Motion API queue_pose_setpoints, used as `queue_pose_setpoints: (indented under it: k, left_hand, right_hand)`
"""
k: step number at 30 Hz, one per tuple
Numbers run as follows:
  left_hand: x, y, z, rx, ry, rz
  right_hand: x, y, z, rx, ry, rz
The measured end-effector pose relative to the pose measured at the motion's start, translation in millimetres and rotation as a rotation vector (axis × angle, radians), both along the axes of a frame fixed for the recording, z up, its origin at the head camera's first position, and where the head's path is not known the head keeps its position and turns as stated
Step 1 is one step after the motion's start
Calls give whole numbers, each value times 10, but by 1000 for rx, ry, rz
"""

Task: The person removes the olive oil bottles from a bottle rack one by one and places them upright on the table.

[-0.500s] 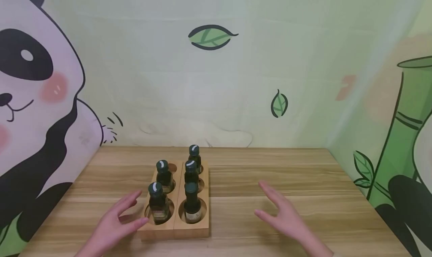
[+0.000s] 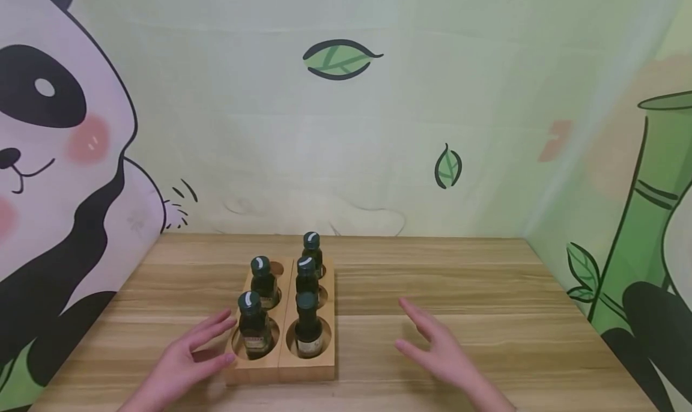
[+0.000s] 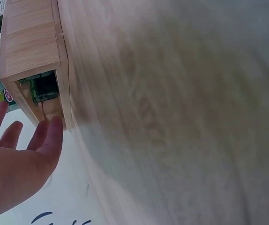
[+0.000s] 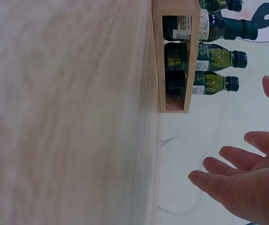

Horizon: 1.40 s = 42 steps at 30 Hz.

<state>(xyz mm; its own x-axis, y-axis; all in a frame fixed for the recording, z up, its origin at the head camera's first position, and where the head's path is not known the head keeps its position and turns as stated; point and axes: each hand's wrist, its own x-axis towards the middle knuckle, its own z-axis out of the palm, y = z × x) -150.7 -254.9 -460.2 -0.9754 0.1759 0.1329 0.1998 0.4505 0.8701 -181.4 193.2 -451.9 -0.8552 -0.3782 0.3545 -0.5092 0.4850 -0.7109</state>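
A wooden bottle rack (image 2: 307, 373) stands left of the table's middle, with several dark green glass bottles upright in its round holes. Closest to my left hand (image 2: 181, 361) is the front left bottle (image 2: 255, 334); the thumb and fingertips are right at the rack's left side, fingers spread and holding nothing. The front right bottle (image 2: 309, 328) has a pale label. Off to the right of the rack, my right hand (image 2: 440, 349) hovers over the table with loosely extended, empty fingers. In the right wrist view, bottles (image 4: 219, 58) show through the rack's open side.
The wood-grain table (image 2: 459, 274) reaches back to a pale green cloth backdrop (image 2: 243, 99) printed with a panda, leaves and bamboo. At the rack's back left, one round hole (image 2: 276, 269) has no bottle in it.
My right hand has moved a little left toward the rack and slightly lower. The left hand's fingers have shifted slightly closer to the front left bottle. Rack and bottles stay put.
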Motion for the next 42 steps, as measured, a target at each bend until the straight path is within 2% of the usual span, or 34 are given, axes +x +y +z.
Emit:
queue_pose_setpoints:
  k: [6,14,17,22,29,34,42]
  left_hand:
    - [-17,-10,-33,5,0,-22]
    - [-28,-12,-28,3,-66,-36]
    - [-38,-18,-18,-38,-120,-23]
    - [-45,-30,-2,-103,-132,-29]
    - [-62,-19,0,-78,-189,-5]
    - [-71,-18,-7,-101,-179,1]
    - [-67,-17,-17,-57,-203,5]
  right_hand:
    - [2,-104,4,-35,-33,39]
    - [-9,-201,13,-51,-69,62]
    - [-16,-228,18,-60,-90,71]
    - [-42,-286,42,-63,-113,86]
    - [-104,-430,78,-48,-131,103]
    - [-138,-540,82,-52,-144,112]
    - [-176,-709,65,-140,-188,140]
